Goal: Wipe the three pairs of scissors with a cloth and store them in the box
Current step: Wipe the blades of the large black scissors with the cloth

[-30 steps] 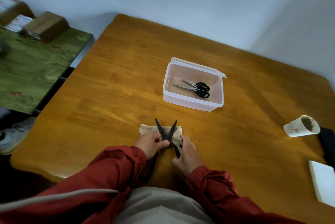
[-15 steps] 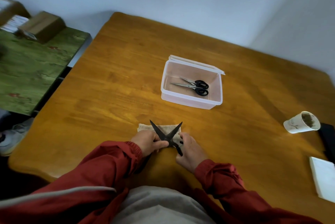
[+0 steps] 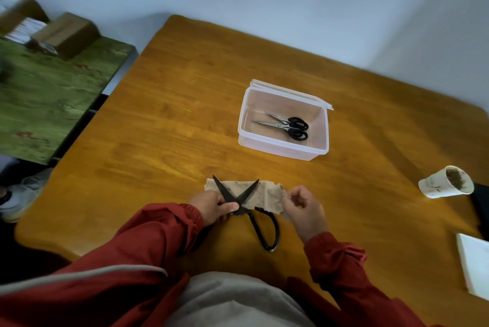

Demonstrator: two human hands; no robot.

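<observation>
Lower centre: left hand [image 3: 211, 206] grips black scissors [image 3: 248, 191] at the pivot, blades splayed over the cloth [image 3: 267, 197], whose right end the right hand [image 3: 304, 210] pinches. Wiping appears in hand; next the cloth must run along each blade, before the box [image 3: 280, 150], upper centre, holding steel scissors [image 3: 283, 125]

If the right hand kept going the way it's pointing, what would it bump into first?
Probably the near wall of the clear box. The right hand pinches the cloth and points forward-left, seemingly passing the black scissors; depth is unclear.

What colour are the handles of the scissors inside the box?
Black handles; the head view shows them best.
</observation>
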